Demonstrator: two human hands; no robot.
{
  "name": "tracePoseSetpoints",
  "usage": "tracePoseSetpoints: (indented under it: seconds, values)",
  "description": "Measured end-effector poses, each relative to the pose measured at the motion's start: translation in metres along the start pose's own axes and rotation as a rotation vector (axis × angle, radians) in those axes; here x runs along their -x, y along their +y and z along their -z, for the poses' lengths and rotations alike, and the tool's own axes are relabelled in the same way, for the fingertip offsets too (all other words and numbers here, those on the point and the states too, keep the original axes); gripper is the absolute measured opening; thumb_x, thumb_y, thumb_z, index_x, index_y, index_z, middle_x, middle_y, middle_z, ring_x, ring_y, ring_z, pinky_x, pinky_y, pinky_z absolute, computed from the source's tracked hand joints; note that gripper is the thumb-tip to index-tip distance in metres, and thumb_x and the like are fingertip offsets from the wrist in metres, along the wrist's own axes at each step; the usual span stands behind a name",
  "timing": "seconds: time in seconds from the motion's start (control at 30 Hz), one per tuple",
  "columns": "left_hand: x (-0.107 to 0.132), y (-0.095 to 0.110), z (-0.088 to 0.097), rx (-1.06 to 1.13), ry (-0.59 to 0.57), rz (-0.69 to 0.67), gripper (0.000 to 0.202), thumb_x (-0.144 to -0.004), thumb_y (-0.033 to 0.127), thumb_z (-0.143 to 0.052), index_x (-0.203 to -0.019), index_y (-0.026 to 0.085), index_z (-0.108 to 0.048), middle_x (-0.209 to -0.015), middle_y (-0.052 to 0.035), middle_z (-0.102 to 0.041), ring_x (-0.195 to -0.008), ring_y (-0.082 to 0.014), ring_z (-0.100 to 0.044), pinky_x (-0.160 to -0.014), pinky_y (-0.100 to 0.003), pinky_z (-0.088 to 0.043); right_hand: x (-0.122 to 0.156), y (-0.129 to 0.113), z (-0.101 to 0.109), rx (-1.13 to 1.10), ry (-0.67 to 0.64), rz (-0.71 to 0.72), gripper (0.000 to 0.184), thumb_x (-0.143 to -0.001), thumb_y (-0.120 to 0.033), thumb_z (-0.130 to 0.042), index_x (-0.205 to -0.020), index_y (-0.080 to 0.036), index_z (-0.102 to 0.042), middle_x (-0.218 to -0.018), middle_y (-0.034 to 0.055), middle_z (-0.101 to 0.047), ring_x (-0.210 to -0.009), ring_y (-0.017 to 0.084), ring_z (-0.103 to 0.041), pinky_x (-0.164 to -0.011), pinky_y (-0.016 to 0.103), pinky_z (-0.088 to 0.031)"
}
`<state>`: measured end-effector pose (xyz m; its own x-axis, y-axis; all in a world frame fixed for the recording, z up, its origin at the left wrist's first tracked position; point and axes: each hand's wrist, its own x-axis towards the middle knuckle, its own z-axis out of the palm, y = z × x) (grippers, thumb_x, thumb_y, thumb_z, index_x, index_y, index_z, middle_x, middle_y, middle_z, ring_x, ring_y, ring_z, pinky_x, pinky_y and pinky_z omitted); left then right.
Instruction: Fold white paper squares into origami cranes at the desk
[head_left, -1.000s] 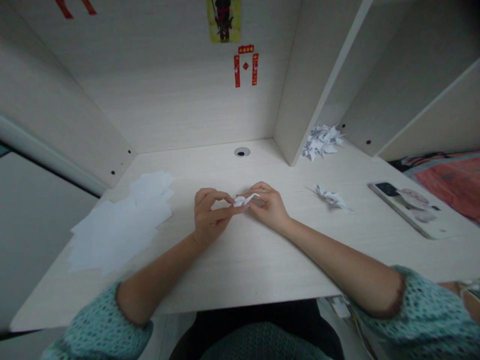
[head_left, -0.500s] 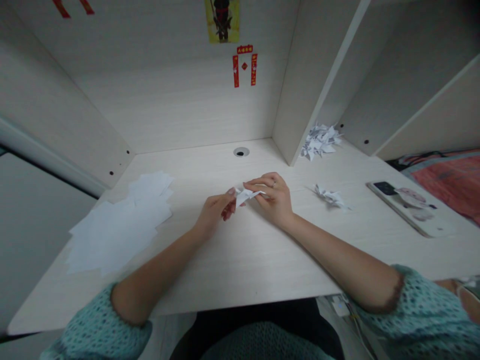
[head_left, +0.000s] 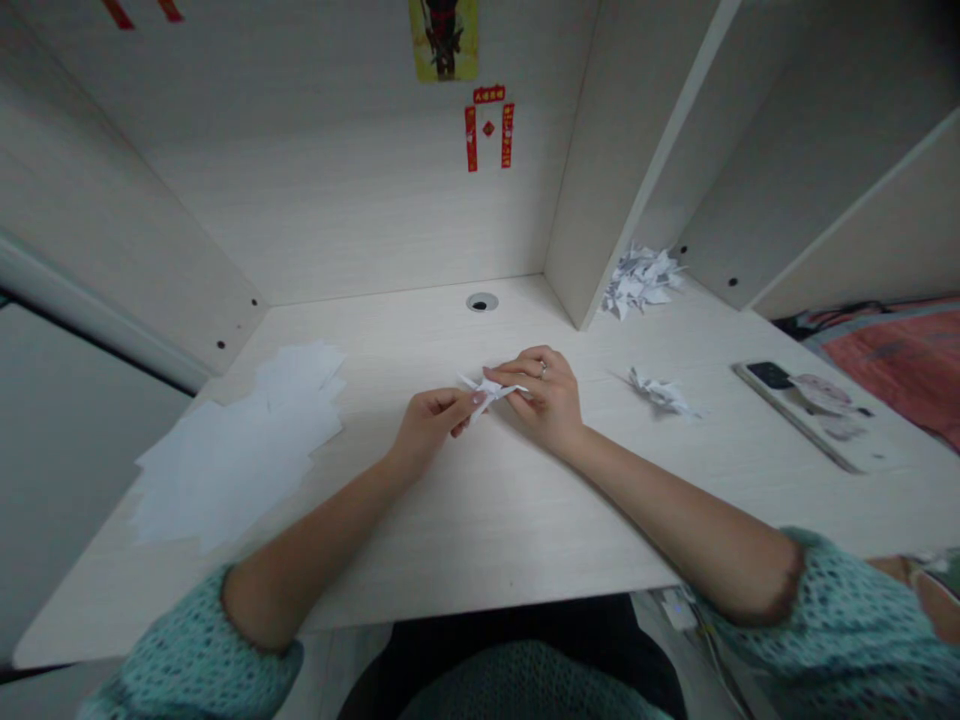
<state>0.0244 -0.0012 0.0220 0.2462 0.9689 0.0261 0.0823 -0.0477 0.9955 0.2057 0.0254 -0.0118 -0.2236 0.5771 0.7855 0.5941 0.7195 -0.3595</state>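
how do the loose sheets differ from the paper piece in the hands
The sheets lie flat and overlapping; the folded piece has pointed ends. The sheets rest on the desk, while the folded piece is held by the left hand and right hand. Both are white paper.

Dim, cool light, soft shadows on the desk (head_left: 480,530), dark upper-right corner, wide-angle edge stretching
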Motion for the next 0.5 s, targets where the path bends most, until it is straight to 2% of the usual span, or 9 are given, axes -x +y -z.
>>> tracePoseSetpoints:
  seconds: [0.1, 0.3, 0.5]
  values:
    - [0.0002, 0.0001, 0.0006, -0.022, -0.024, 0.023, 0.037, -0.068, 0.046, -0.069, -0.053, 0.015, -0.055, -0.048, 0.0048, -0.043, -0.048, -0.0069, -0.035, -0.049, -0.023, -0.025, -0.0001, -0.0002, -0.0001, -0.008, 0.006, -0.018, 0.025, -0.082, -0.018, -0.061, -0.101, -0.031, -0.071, -0.090, -0.0012, -0.073, -0.084, 0.020, -0.055, -0.079, 0.038, -0.043]
    - [-0.0001, -0.0014, 0.0022, -0.050, -0.042, 0.026, 0.034, -0.067, 0.041, -0.070, -0.052, 0.015, -0.055, -0.048, 0.0043, -0.043, -0.049, -0.0072, -0.037, -0.051, -0.023, -0.025, 0.0000, -0.0010, -0.0007, -0.024, 0.020, -0.028, 0.026, -0.081, -0.016, -0.061, -0.100, -0.029, -0.071, -0.089, -0.0013, -0.073, -0.084, 0.020, -0.055, -0.078, 0.039, -0.043]
    - [0.0000, -0.0003, 0.0014, -0.050, 0.027, 0.012, 0.038, -0.065, 0.043, -0.072, -0.049, 0.015, -0.052, -0.047, 0.0053, -0.041, -0.047, -0.0061, -0.033, -0.049, -0.023, -0.023, -0.0004, -0.0030, -0.0003, -0.042, -0.002, -0.046, 0.023, -0.082, -0.019, -0.061, -0.099, -0.030, -0.072, -0.088, -0.0008, -0.073, -0.083, 0.021, -0.055, -0.078, 0.039, -0.043]
